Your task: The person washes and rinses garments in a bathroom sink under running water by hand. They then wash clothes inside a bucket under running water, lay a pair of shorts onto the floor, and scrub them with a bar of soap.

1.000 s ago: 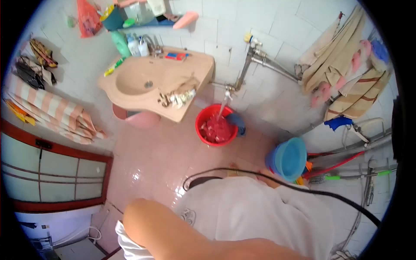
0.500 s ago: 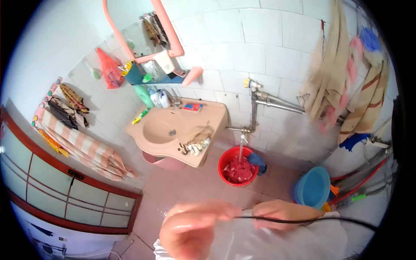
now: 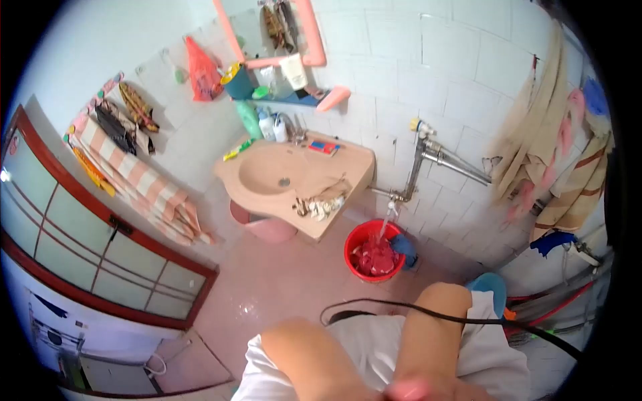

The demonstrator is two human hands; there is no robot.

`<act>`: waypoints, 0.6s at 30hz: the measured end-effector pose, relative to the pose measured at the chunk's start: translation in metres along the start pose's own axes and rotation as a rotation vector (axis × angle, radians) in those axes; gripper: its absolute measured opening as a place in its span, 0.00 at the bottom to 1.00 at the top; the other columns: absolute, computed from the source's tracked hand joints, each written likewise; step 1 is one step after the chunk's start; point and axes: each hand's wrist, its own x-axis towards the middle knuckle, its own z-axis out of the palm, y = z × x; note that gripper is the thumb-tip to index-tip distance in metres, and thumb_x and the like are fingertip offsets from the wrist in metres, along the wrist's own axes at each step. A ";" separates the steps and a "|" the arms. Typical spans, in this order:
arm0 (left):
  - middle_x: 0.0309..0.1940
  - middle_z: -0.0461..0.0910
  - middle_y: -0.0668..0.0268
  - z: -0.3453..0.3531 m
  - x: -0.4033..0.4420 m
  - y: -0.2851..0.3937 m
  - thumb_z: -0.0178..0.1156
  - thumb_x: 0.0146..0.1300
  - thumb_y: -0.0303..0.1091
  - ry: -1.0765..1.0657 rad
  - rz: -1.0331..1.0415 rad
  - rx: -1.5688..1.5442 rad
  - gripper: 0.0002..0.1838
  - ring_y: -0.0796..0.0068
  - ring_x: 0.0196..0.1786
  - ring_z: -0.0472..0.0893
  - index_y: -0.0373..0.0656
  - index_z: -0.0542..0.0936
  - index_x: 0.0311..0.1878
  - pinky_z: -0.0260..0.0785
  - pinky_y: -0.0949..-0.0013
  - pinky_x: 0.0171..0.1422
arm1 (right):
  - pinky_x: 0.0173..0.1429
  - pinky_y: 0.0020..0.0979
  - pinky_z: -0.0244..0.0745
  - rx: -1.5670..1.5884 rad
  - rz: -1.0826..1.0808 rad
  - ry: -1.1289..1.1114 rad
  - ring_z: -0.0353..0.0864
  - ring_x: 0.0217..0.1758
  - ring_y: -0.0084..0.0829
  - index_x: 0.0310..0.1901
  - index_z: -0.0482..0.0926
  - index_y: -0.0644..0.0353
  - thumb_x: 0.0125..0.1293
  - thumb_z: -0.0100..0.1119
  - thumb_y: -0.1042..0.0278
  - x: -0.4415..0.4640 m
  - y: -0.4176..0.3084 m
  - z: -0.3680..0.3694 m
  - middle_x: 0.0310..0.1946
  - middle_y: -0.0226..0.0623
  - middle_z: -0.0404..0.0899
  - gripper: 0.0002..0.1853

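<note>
Both forearms bend back toward the camera, with the bare elbows pointing forward over the white shirt [image 3: 374, 337]. At the bottom edge, my left hand [image 3: 372, 394] and my right hand [image 3: 435, 390] come close together, mostly cut off and blurred. A pinkish fingertip shows between them; whose it is and whether anything is held cannot be made out. A black cable [image 3: 481, 321] crosses in front of the right arm. Beyond, water runs from a tap [image 3: 392, 208] into a red basin [image 3: 349, 256] with red cloth [image 3: 376, 256] inside and blue cloth [image 3: 403, 249] over its rim.
A beige sink [image 3: 338, 166] with a cloth and bottles stands ahead. Below it is a pink basin [image 3: 271, 230]. Blue basin [image 3: 490, 286] is at right, towels [image 3: 535, 147] hang on the right wall, and a red-framed door [image 3: 117, 230] is at left.
My hands have come back from above the shirt toward the bottom edge, and the elbows now point forward. The view has turned, so the sink and red basin sit higher.
</note>
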 end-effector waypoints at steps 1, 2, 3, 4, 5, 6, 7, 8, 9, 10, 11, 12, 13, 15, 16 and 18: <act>0.44 0.75 0.65 -0.003 -0.001 0.002 0.43 0.65 0.48 0.001 0.005 -0.024 0.17 0.68 0.52 0.70 0.51 0.76 0.46 0.53 0.57 0.62 | 0.31 0.27 0.71 0.005 0.015 -0.004 0.69 0.37 0.37 0.54 0.67 0.58 0.57 0.57 0.66 0.000 0.002 0.000 0.38 0.41 0.71 0.23; 0.44 0.75 0.65 -0.005 -0.002 0.004 0.43 0.65 0.48 -0.001 0.003 -0.039 0.17 0.68 0.52 0.70 0.51 0.76 0.46 0.53 0.57 0.62 | 0.31 0.28 0.71 0.005 0.026 -0.008 0.69 0.38 0.37 0.54 0.67 0.58 0.57 0.57 0.66 0.000 0.003 0.001 0.38 0.41 0.71 0.22; 0.44 0.75 0.65 -0.006 -0.002 0.007 0.43 0.65 0.48 -0.006 -0.006 -0.040 0.17 0.67 0.52 0.70 0.51 0.76 0.46 0.53 0.57 0.62 | 0.32 0.28 0.71 0.006 0.035 -0.011 0.69 0.38 0.37 0.54 0.67 0.58 0.57 0.57 0.66 -0.001 0.004 0.003 0.38 0.41 0.71 0.22; 0.45 0.75 0.65 -0.008 -0.002 0.009 0.43 0.65 0.47 -0.008 0.002 -0.054 0.17 0.67 0.52 0.70 0.51 0.76 0.46 0.53 0.57 0.62 | 0.32 0.28 0.71 0.018 0.042 -0.015 0.69 0.39 0.38 0.54 0.67 0.58 0.57 0.57 0.66 -0.002 0.005 0.003 0.39 0.41 0.71 0.22; 0.45 0.75 0.65 -0.009 -0.003 0.011 0.43 0.65 0.47 -0.005 0.004 -0.057 0.16 0.67 0.52 0.69 0.51 0.76 0.46 0.53 0.57 0.62 | 0.33 0.28 0.70 0.032 0.048 -0.017 0.68 0.39 0.38 0.54 0.67 0.58 0.57 0.57 0.66 -0.001 0.006 0.005 0.39 0.41 0.71 0.22; 0.45 0.75 0.65 -0.010 -0.004 0.013 0.44 0.65 0.47 -0.006 0.006 -0.060 0.16 0.67 0.53 0.69 0.51 0.76 0.46 0.53 0.56 0.62 | 0.33 0.29 0.70 0.042 0.055 -0.025 0.68 0.40 0.38 0.54 0.67 0.58 0.57 0.57 0.66 -0.001 0.008 0.006 0.39 0.41 0.71 0.22; 0.45 0.75 0.65 -0.010 -0.005 0.014 0.44 0.65 0.47 -0.011 0.008 -0.067 0.16 0.67 0.53 0.69 0.51 0.76 0.46 0.53 0.56 0.62 | 0.34 0.29 0.70 0.050 0.064 -0.024 0.68 0.40 0.38 0.54 0.67 0.58 0.57 0.56 0.66 -0.003 0.009 0.007 0.40 0.41 0.70 0.22; 0.45 0.75 0.65 -0.011 -0.005 0.016 0.44 0.65 0.47 -0.011 0.008 -0.071 0.16 0.67 0.53 0.69 0.51 0.76 0.46 0.53 0.56 0.62 | 0.35 0.29 0.70 0.054 0.062 -0.036 0.68 0.41 0.38 0.54 0.67 0.58 0.57 0.56 0.66 -0.005 0.012 0.010 0.40 0.41 0.70 0.22; 0.45 0.75 0.65 -0.013 -0.004 0.017 0.44 0.65 0.47 -0.012 0.011 -0.076 0.16 0.67 0.53 0.69 0.51 0.76 0.46 0.53 0.56 0.62 | 0.35 0.29 0.69 0.050 0.073 -0.038 0.68 0.41 0.38 0.54 0.68 0.58 0.57 0.56 0.66 -0.004 0.014 0.012 0.40 0.40 0.70 0.22; 0.45 0.75 0.65 -0.013 -0.004 0.019 0.44 0.65 0.47 -0.020 0.017 -0.076 0.16 0.67 0.53 0.69 0.51 0.76 0.45 0.53 0.56 0.62 | 0.36 0.30 0.69 0.054 0.082 -0.038 0.67 0.42 0.38 0.53 0.68 0.58 0.57 0.56 0.67 -0.004 0.016 0.011 0.41 0.40 0.70 0.21; 0.45 0.75 0.65 -0.013 -0.004 0.020 0.44 0.65 0.47 -0.027 0.023 -0.079 0.16 0.67 0.53 0.69 0.51 0.76 0.45 0.53 0.56 0.62 | 0.36 0.30 0.69 0.055 0.091 -0.041 0.67 0.42 0.38 0.53 0.68 0.58 0.57 0.56 0.67 -0.005 0.018 0.010 0.41 0.40 0.70 0.21; 0.45 0.75 0.65 -0.013 -0.004 0.021 0.44 0.65 0.47 -0.027 0.028 -0.079 0.16 0.67 0.53 0.69 0.51 0.76 0.45 0.53 0.56 0.62 | 0.37 0.30 0.68 0.066 0.093 -0.042 0.67 0.43 0.38 0.53 0.68 0.58 0.57 0.56 0.67 -0.005 0.019 0.008 0.41 0.40 0.70 0.21; 0.45 0.75 0.65 -0.013 -0.003 0.023 0.44 0.65 0.47 -0.030 0.036 -0.080 0.16 0.67 0.53 0.69 0.51 0.76 0.45 0.53 0.56 0.62 | 0.37 0.30 0.68 0.075 0.102 -0.046 0.67 0.43 0.38 0.53 0.68 0.58 0.57 0.56 0.67 -0.004 0.022 0.007 0.42 0.40 0.70 0.21; 0.45 0.75 0.65 -0.012 -0.004 0.024 0.44 0.64 0.47 -0.046 0.046 -0.079 0.16 0.67 0.54 0.68 0.51 0.76 0.45 0.53 0.56 0.62 | 0.38 0.31 0.68 0.089 0.111 -0.058 0.66 0.44 0.38 0.53 0.68 0.58 0.57 0.56 0.67 -0.004 0.026 0.005 0.42 0.40 0.70 0.21; 0.46 0.75 0.65 -0.012 -0.005 0.024 0.44 0.64 0.46 -0.050 0.054 -0.078 0.16 0.67 0.54 0.68 0.51 0.76 0.45 0.53 0.56 0.62 | 0.39 0.31 0.67 0.094 0.118 -0.063 0.66 0.44 0.39 0.53 0.68 0.58 0.57 0.56 0.67 -0.003 0.028 0.005 0.43 0.40 0.70 0.21; 0.46 0.75 0.65 -0.013 -0.004 0.027 0.44 0.64 0.46 -0.065 0.078 -0.075 0.16 0.67 0.54 0.68 0.51 0.76 0.45 0.53 0.56 0.62 | 0.40 0.32 0.67 0.104 0.133 -0.073 0.66 0.45 0.39 0.53 0.69 0.58 0.57 0.55 0.67 -0.002 0.030 0.003 0.43 0.40 0.70 0.21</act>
